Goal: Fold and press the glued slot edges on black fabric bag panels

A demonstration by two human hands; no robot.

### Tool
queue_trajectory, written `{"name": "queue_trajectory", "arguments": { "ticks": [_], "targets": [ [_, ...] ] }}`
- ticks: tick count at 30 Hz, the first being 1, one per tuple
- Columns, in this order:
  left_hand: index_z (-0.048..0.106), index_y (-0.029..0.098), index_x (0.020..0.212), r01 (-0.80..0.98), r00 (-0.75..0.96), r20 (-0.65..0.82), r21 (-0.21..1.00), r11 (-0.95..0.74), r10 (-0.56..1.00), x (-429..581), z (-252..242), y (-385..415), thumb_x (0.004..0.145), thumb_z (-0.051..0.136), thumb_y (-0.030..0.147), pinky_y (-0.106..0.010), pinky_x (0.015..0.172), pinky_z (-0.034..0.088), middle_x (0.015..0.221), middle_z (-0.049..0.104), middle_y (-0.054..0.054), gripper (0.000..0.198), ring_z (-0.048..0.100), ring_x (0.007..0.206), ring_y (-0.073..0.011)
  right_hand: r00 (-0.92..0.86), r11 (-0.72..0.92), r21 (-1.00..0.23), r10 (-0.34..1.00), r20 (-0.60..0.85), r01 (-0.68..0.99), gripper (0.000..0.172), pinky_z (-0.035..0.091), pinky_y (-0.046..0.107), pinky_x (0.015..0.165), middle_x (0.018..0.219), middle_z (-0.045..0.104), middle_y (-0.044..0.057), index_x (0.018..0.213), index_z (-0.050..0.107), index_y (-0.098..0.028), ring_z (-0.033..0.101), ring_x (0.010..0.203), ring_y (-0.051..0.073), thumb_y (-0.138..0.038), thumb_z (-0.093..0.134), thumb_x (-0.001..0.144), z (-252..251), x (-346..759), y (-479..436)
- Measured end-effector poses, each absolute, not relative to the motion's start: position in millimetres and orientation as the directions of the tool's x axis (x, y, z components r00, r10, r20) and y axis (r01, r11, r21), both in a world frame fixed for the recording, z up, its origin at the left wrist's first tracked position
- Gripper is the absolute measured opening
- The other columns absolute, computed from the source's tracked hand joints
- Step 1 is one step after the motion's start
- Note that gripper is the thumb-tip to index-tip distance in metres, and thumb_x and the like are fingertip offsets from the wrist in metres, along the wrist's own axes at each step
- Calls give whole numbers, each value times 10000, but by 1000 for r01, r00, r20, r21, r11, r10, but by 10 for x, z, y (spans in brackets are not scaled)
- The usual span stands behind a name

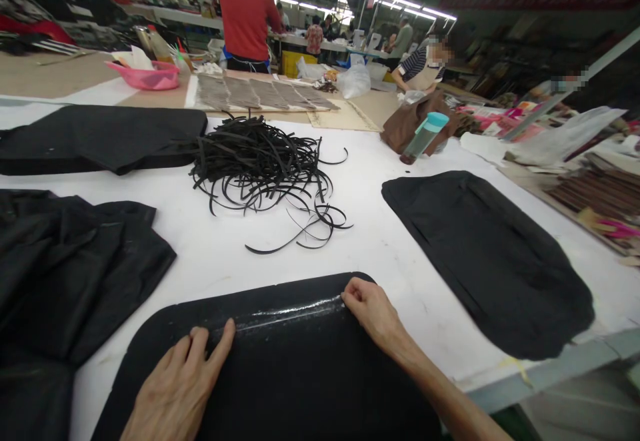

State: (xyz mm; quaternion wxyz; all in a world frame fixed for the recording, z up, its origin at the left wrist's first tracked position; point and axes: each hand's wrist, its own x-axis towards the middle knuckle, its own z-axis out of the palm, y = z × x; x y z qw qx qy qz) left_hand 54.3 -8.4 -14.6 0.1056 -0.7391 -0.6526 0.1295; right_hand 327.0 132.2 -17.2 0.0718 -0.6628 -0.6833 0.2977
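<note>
Black panel [300, 374]: long axis runs left-right
Left hand [180, 388]: spread flat on it
Right hand [373, 311]: pinching the end of the glossy strip [285, 318]
Surface: white table [400, 241], busy workshop

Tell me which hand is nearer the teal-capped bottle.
Right. The right hand rests at the far edge of the black panel, below the teal-capped bottle; the left hand lies flat on that panel, farther left.

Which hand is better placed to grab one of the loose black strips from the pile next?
Right, probably. The right hand sits at the far edge of the black rounded fabric panel, nearer the tangled pile of thin black strips; the left hand lies flat, farther back on the panel.
</note>
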Motion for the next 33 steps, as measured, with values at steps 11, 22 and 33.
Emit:
{"name": "queue_trajectory", "arguments": {
  "ticks": [11, 22, 33],
  "targets": [
    [507, 310, 1240, 938, 24, -31, -344, -34, 999, 631, -170, -54, 740, 362, -79, -457, 891, 417, 1228, 563, -111, 650, 559, 1007, -287, -169, 136, -207, 973, -155, 969, 39, 225, 264, 506, 581, 527, -32, 830, 458, -215, 497, 542, 156, -240, 476, 854, -215, 3214, 1241],
    [513, 365, 1220, 971, -158, -40, -188, 148, 987, 621, -130, -68, 732, 311, -88, -434, 872, 406, 1251, 535, -98, 695, 518, 1074, -294, -700, 698, 55, 708, 90, 714, 222, 357, 309, 670, 857, 537, 49, 801, 538, -185, 485, 759, 197, 18, 449, 788, -286, 3230, 1139],
    [592, 131, 1131, 991, -133, 190, 50, 126, 973, 449, -216, -48, 789, 358, 6, -429, 925, 426, 1193, 550, -138, 433, 479, 1094, -280, -506, 495, 108, 848, 159, 862, 299, 387, 394, 786, 899, 609, 105, 875, 617, -146, 524, 853, 252, 50, 458, 715, -52, 3067, 943]
  ]
}}
